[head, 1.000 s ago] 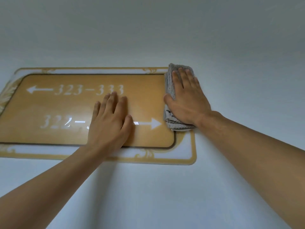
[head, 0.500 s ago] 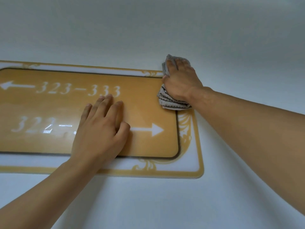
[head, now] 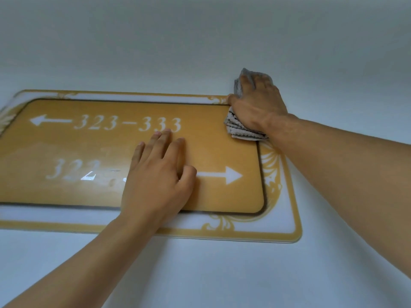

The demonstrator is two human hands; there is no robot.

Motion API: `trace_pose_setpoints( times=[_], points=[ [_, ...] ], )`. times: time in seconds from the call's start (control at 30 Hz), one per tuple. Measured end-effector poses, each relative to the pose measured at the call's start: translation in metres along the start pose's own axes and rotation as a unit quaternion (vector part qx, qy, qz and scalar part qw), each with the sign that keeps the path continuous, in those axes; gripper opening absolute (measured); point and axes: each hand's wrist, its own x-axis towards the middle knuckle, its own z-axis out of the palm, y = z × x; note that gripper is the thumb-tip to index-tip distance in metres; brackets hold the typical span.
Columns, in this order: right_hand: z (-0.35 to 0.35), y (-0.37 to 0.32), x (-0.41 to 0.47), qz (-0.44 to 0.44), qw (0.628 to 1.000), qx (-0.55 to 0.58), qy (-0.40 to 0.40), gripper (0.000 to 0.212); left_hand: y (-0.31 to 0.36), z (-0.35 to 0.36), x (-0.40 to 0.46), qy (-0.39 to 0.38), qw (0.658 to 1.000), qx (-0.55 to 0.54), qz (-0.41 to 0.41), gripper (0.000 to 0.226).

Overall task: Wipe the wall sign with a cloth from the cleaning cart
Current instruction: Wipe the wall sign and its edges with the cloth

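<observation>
A gold wall sign (head: 93,192) with white numbers and arrows hangs on the pale wall, framed by a white border with gold scrollwork. My left hand (head: 155,174) lies flat on its lower middle, fingers together, covering part of the lower number row. My right hand (head: 258,105) presses a folded grey cloth (head: 242,130) against the sign's upper right corner. The cloth pokes out above my fingertips and below my palm, partly over the wall past the top edge.
Plain white wall (head: 200,274) surrounds the sign on every side. The sign's left end runs out of view. No cart or other object shows.
My right hand slid the cloth up from the sign's right edge to its upper right corner. My left hand stayed flat on the sign. The view shifted slightly.
</observation>
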Motion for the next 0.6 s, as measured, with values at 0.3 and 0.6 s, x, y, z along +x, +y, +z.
trace_pose_setpoints(
  times=[0.3, 0.6],
  points=[
    [-0.001, -0.001, -0.011, -0.01, 1.0, -0.001, -0.016, 0.078, 0.001, 0.0, 0.0, -0.005, 1.0, 0.007, -0.002, 0.064],
    [0.001, -0.01, -0.046, -0.01, 1.0, -0.003, -0.026, 0.075, 0.001, 0.0, 0.0, -0.008, 1.0, 0.017, 0.002, 0.063]
  ],
)
